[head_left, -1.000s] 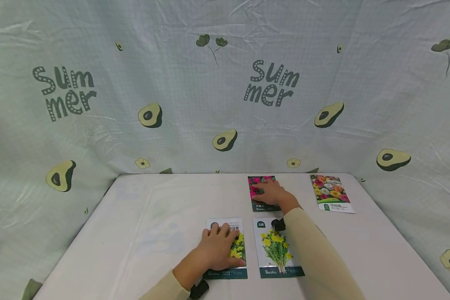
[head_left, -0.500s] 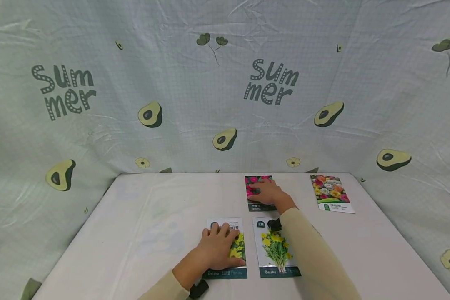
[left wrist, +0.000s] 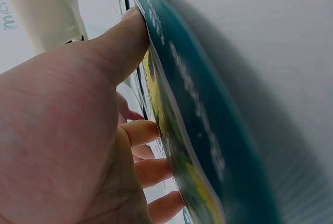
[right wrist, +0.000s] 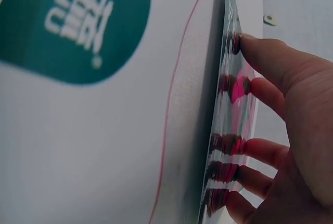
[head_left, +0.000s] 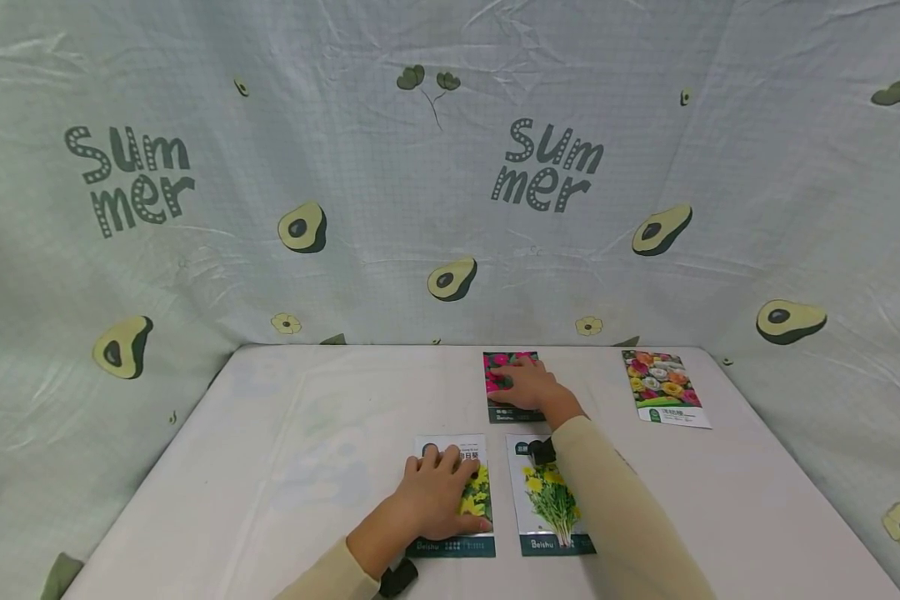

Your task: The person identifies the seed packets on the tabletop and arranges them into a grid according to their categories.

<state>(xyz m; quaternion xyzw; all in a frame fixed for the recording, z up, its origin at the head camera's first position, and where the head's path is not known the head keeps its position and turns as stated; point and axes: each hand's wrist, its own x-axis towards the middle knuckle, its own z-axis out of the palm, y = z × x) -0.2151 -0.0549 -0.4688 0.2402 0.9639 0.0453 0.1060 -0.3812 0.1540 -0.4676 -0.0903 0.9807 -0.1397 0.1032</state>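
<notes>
My left hand rests with spread fingers on a seed packet with yellow flowers and a dark green bottom band; in the left wrist view its thumb and fingertips touch the packet's face. Farther back, my right hand presses spread fingertips on a seed packet with pink flowers, which lies flat on the table. The right wrist view shows the fingertips touching that packet's glossy face. Below the right hand lies a white packet with a bunch of yellow flowers, partly covered by the right sleeve.
At the back right of the white table lies a packet with multicoloured flowers. Behind the table hangs a pale cloth printed with avocados and lettering. A black wrist strap piece sits by the left cuff.
My right hand has slid the pink-flower packet a little to the left along the table. The left hand stays where it was on its packet.
</notes>
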